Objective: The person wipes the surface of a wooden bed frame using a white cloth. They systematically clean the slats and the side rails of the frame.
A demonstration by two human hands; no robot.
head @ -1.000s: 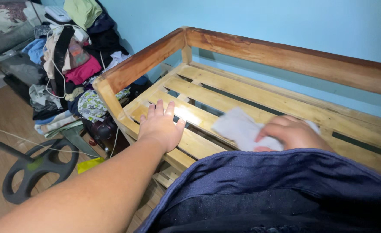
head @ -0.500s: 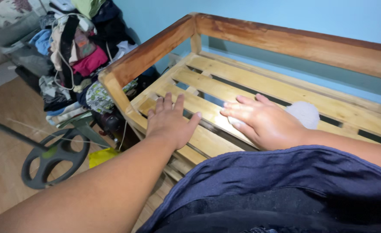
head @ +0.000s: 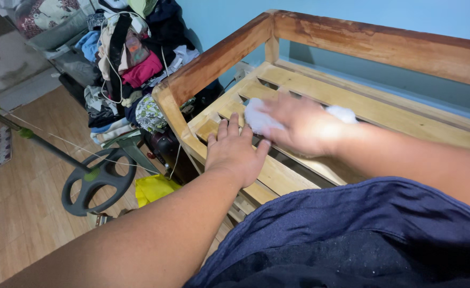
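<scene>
A slatted wooden bed frame (head: 384,109) with a raised side rail (head: 219,53) fills the right of the view, against a blue wall. My left hand (head: 235,152) lies flat, fingers apart, on the slats near the frame's corner. My right hand (head: 299,125), blurred by motion, presses a white cloth (head: 259,118) onto a slat just beyond the left hand's fingertips. Part of the cloth sticks out behind the wrist. My dark blue garment covers the lower right.
A pile of clothes and cables (head: 126,64) is heaped left of the frame. A black round metal stand (head: 99,181) with a green-tipped pole lies on the wooden floor. A yellow bag (head: 155,188) sits by the frame's leg.
My right hand has swept the white cloth leftward along the slats, up to the left hand. The view has shifted right; the left hand stays planted.
</scene>
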